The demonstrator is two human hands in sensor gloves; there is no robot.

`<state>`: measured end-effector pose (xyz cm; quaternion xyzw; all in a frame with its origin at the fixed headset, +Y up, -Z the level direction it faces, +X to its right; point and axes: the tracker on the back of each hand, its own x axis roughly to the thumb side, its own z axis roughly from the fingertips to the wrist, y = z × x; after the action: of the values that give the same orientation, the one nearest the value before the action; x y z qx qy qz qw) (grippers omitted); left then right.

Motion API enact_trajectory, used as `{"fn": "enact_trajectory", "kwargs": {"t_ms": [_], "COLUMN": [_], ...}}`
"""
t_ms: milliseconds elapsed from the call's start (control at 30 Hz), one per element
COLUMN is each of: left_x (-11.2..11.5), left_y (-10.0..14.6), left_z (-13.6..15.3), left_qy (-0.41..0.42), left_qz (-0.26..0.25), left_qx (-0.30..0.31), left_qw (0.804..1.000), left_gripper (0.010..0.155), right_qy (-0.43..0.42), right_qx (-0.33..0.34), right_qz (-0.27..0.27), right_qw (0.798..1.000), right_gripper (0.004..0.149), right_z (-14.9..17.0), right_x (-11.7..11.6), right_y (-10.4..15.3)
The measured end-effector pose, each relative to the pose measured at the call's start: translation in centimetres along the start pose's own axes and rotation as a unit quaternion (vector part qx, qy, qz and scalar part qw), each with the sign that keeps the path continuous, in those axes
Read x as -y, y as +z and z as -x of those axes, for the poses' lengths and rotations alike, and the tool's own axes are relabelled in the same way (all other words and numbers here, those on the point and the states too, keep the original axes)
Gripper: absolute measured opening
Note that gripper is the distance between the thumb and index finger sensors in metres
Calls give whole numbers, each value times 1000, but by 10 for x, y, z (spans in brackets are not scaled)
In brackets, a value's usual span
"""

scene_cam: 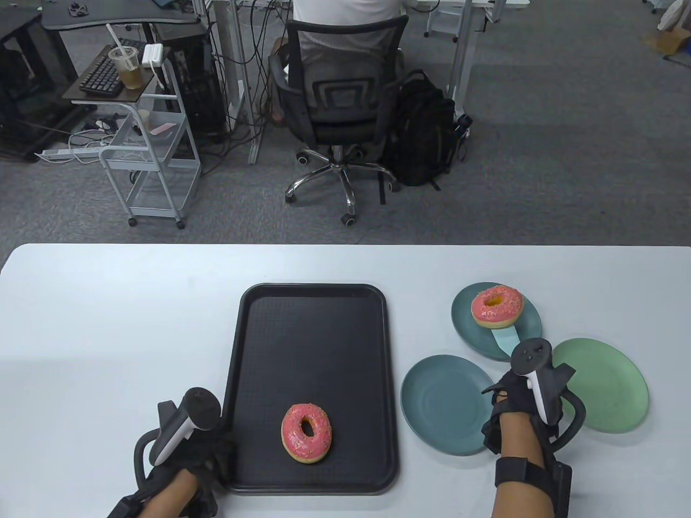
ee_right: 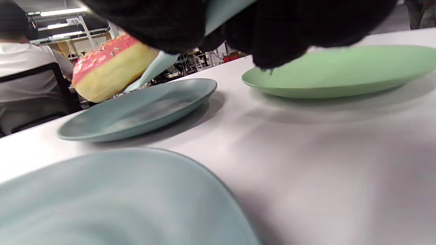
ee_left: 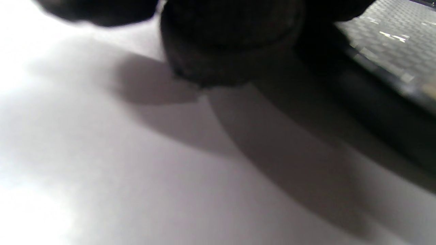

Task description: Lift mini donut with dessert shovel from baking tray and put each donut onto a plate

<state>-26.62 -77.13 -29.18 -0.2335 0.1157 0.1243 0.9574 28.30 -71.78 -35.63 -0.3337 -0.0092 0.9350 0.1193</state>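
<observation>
Two pink-iced donuts — one left on the tray

One donut (scene_cam: 306,433) lies flat near the black baking tray's (scene_cam: 270,334) front edge; the other donut (scene_cam: 497,306) rides the pale dessert shovel (scene_cam: 506,339) over the far teal plate (scene_cam: 465,319) — right of the tray.

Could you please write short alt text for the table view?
A gloved right hand holds a dessert shovel carrying a pink donut over a blue plate. Another donut remains on the black tray.

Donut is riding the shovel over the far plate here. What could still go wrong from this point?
The donut sits tilted on the shovel blade above the far blue plate, so it may slide off and land unevenly. The right hand is close over the other plates and could nudge one.
</observation>
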Motion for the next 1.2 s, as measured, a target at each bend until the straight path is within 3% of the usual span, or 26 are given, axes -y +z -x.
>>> {"fn": "enact_trajectory", "kwargs": {"t_ms": [233,667,1200], "left_x": [0,0,-1], "left_y": [0,-1,-1], "left_z": [0,1,0], "left_qy": [2,3,2], "left_qz": [1,1,1], "left_qx": [-1,0,-1], "left_qw": [1000,1000,1000], "left_gripper": [55,55,55], "right_qy": [10,84,100], "right_qx": [9,10,-39], "right_qz": [2,66,83], "right_qw": [1000,994,991], "right_gripper": [58,58,59], "right_z": [-7,-10,15], "right_x": [-9,-2,7], "right_y": [-4,-1,-3]}}
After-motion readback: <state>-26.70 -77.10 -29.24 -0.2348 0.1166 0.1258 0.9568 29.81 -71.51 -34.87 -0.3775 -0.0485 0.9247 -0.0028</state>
